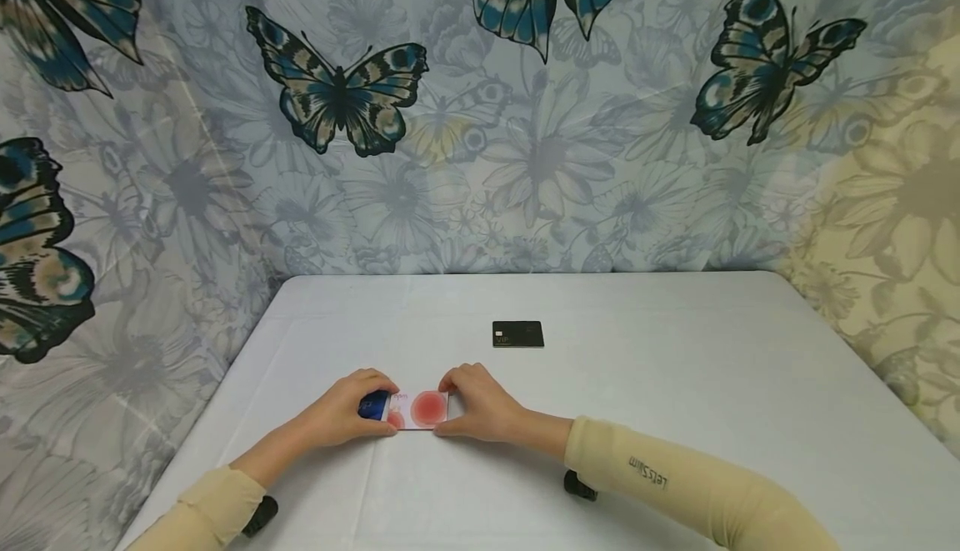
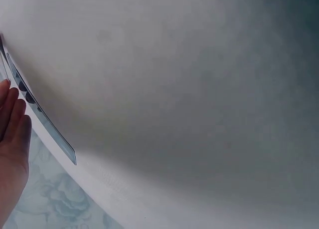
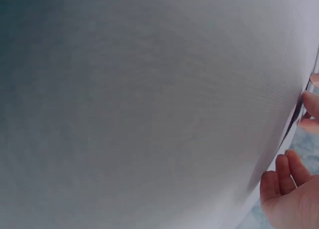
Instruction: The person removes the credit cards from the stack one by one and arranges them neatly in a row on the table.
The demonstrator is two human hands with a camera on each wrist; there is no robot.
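A white card with pinkish-red circles lies flat, close over the table, between my two hands. My left hand grips its left end with thumb and fingers, together with a dark blue card that overlaps it there. My right hand pinches the right end, thumb at the near edge and fingertips at the far edge. In the left wrist view, only part of my left hand shows at the left border. My right hand appears at the lower right of the right wrist view, with left fingertips above it.
Beyond the hands, a black card marked VIP lies on the white table. Behind the table's far edge hangs a butterfly-and-flower patterned cloth. Dark wrist devices show under both sleeves.
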